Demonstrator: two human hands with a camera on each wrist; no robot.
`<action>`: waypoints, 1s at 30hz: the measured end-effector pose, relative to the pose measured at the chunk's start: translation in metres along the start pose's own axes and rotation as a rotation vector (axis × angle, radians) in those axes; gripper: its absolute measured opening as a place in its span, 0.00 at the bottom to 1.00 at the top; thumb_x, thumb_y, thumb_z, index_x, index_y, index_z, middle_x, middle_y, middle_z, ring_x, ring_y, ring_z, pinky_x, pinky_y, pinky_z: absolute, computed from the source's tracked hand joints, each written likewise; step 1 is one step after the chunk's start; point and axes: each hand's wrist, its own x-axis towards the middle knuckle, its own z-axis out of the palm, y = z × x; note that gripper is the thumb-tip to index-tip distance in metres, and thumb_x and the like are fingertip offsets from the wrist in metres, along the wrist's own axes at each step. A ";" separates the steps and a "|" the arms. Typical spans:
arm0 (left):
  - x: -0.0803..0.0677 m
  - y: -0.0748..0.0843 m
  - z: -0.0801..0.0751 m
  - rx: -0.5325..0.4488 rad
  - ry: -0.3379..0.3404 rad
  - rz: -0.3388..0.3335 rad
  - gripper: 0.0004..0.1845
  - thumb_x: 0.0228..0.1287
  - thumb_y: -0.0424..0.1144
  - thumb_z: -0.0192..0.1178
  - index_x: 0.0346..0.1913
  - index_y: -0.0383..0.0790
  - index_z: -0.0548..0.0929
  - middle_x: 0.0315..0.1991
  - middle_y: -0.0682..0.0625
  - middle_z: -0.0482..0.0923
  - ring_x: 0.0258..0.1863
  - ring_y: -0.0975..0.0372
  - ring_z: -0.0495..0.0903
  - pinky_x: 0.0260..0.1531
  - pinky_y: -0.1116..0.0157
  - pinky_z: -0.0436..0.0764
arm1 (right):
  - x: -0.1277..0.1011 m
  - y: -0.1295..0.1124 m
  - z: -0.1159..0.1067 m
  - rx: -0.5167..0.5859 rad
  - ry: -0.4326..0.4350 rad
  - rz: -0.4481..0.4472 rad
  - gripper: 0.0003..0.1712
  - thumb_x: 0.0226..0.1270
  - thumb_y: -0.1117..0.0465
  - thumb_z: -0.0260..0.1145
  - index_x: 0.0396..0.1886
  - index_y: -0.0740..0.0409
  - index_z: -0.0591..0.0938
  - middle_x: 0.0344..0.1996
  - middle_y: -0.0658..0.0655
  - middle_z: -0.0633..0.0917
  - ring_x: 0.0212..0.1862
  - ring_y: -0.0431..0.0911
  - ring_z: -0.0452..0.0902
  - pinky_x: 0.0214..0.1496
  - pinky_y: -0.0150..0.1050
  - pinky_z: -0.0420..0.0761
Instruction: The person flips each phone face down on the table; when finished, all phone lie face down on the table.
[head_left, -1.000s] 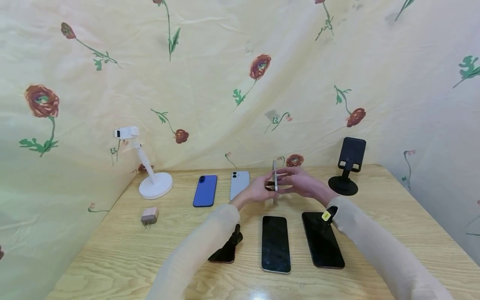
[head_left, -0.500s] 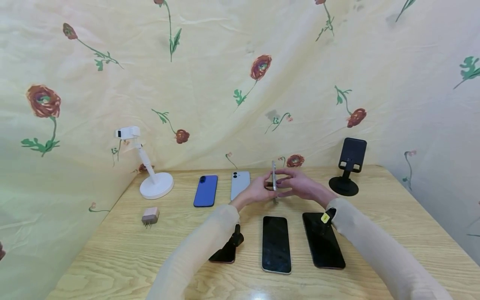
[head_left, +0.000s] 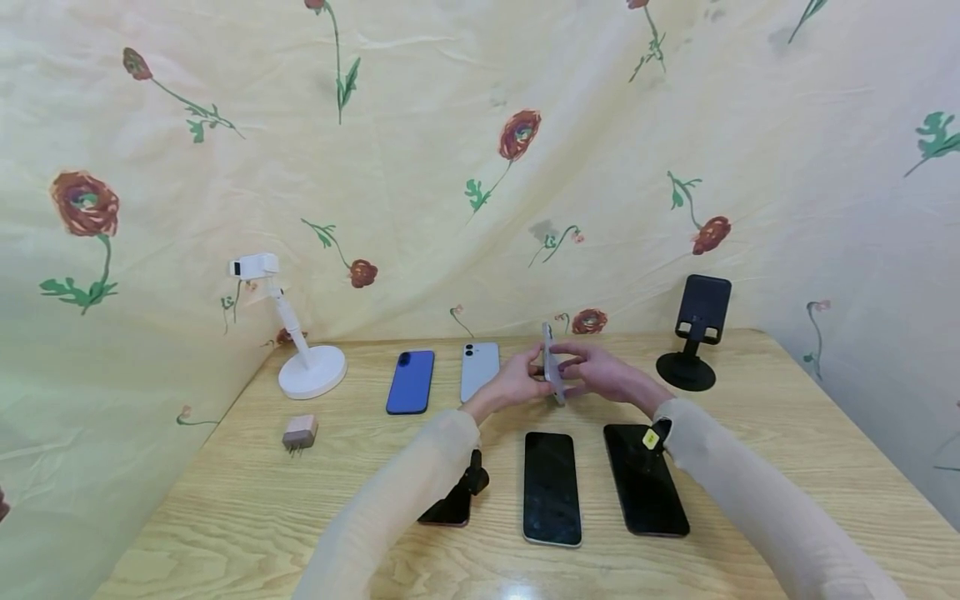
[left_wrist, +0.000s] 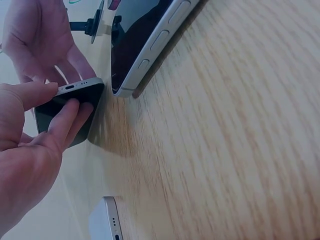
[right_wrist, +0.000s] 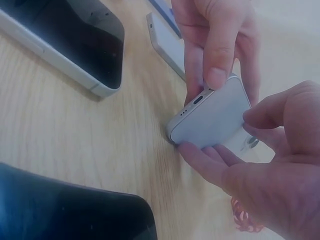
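Note:
A phone (head_left: 552,371) with a pale back stands tilted on end between my two hands at the back middle of the table. My left hand (head_left: 517,377) holds it, thumb at the end with the charging port and fingers across the dark screen (left_wrist: 45,112). On the other side, my right hand (head_left: 600,372) has thumb and fingertips at the edges of the pale back (right_wrist: 215,117). Left of the hands lies a white phone (head_left: 478,367), back up, with a blue phone (head_left: 411,382) beyond it.
In front lie three dark-screened phones: one in the middle (head_left: 552,490), one under the right wrist (head_left: 647,483), one partly hidden by the left sleeve (head_left: 450,507). A white stand (head_left: 312,372) and a charger plug (head_left: 300,431) are left; a black stand (head_left: 686,372) is back right.
The held phone has turned from nearly edge-on, and its lower end has swung right, showing more of its pale back. The right fingers have shifted slightly along it.

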 end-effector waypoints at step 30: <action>-0.001 -0.004 0.003 0.087 0.058 -0.082 0.43 0.59 0.23 0.69 0.76 0.31 0.61 0.38 0.40 0.87 0.36 0.58 0.86 0.37 0.68 0.82 | -0.003 0.004 -0.001 -0.359 0.071 0.018 0.37 0.64 0.73 0.54 0.75 0.68 0.63 0.67 0.78 0.64 0.62 0.63 0.66 0.61 0.54 0.72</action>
